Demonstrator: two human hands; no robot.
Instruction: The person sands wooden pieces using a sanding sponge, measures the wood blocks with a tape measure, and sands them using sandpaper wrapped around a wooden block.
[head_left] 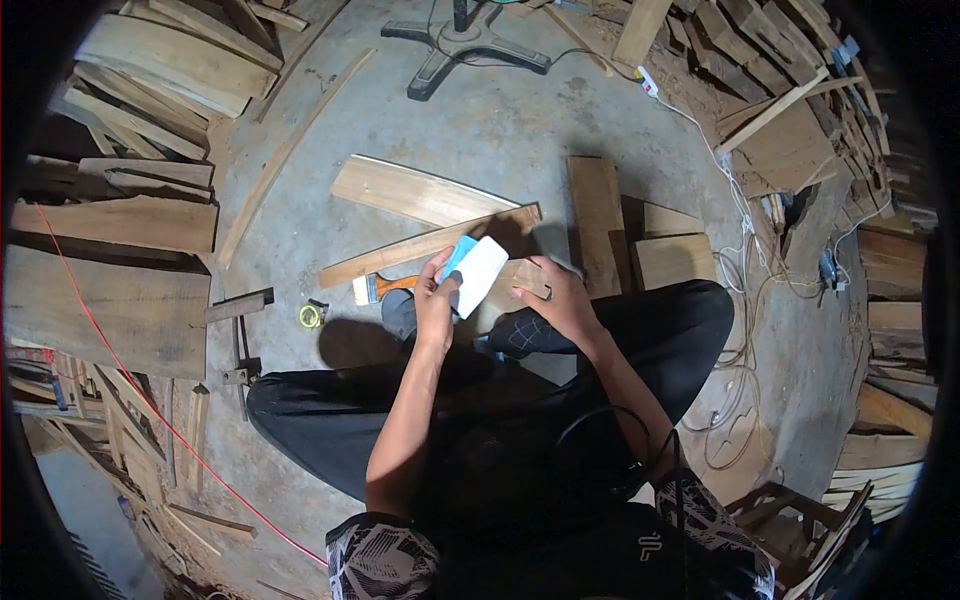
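Note:
Between my knees, my left hand [436,305] is closed on a flat white-and-blue piece [484,278]; its exact kind is unclear. To the right of it, my right hand [566,308] grips a small piece of wood [524,276], thumb over its near face. The two held things are close together, and I cannot tell whether they touch. A paintbrush [372,289] with pale bristles and an orange-brown handle lies just left of my left hand. Beyond both hands, a long wooden strip [425,246] crosses in front of a wider board [410,192].
Wooden boards [597,205] lie at the right, near my knee. A yellow-green tape roll [311,317] and a metal clamp [238,345] are on the left. A black stand base [462,42] stands ahead. Cables [738,350] trail along the right; stacked lumber [110,310] lines the sides.

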